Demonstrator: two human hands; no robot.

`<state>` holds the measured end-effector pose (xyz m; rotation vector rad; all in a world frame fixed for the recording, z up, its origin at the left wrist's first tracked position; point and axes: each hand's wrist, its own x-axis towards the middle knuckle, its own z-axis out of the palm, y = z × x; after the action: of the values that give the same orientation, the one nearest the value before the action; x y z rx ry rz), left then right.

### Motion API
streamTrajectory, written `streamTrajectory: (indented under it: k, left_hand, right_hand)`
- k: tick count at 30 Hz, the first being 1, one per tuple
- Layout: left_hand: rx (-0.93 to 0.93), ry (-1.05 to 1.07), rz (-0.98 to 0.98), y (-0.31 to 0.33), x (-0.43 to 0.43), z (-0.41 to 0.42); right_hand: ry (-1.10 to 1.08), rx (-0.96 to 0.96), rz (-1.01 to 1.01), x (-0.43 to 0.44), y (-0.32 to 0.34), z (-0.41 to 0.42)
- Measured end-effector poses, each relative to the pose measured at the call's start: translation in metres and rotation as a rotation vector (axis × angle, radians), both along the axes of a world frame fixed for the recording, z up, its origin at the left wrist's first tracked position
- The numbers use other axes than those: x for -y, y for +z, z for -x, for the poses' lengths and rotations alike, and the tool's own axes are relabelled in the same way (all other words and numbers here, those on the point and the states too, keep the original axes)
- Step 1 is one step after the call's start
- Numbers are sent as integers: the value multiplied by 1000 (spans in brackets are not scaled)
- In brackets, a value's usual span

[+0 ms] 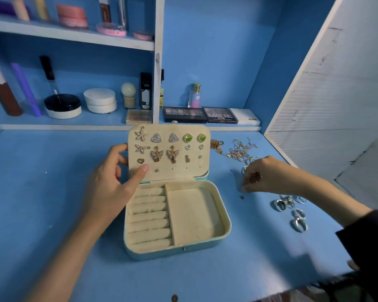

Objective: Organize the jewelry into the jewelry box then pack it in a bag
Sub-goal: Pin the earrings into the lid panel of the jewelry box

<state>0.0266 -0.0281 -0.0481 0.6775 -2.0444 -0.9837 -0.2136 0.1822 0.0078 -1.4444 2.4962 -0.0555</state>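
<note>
While left hand (109,184) grips box (162,255), rings (278,204) lie apart.

The left hand (116,177) reaches forward, thumb flat on the inside of the lid (181,172), fingers (121,149) curled round its edge. The right hand (266,175) hangs with bunched fingers pointing down at the worktop (52,192).

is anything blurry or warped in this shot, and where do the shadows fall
Head view: the jewelry box and its earrings are sharp; the top shelf is soft and the dark sleeve at lower right is smeared; the wide lens stretches the frame's edges; light is soft, with faint shadows on the table beside the right hand and under the sleeve; no strong glare.
</note>
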Motion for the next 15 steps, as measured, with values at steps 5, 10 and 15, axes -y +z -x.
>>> streamTrajectory:
  k: [5, 10, 15]
  left_hand:
    - [-3, 9, 3, 0, 2, 1]
    - [-11, 9, 5, -1, 3, 1]
    - [-6, 19, 4, -1, 4, 2]
  right_hand:
    - [-30, -44, -32, 2, -3, -5]
    - [-2, -115, -40, 5, -6, -8]
    - [52, -38, 162, 20, 3, -22]
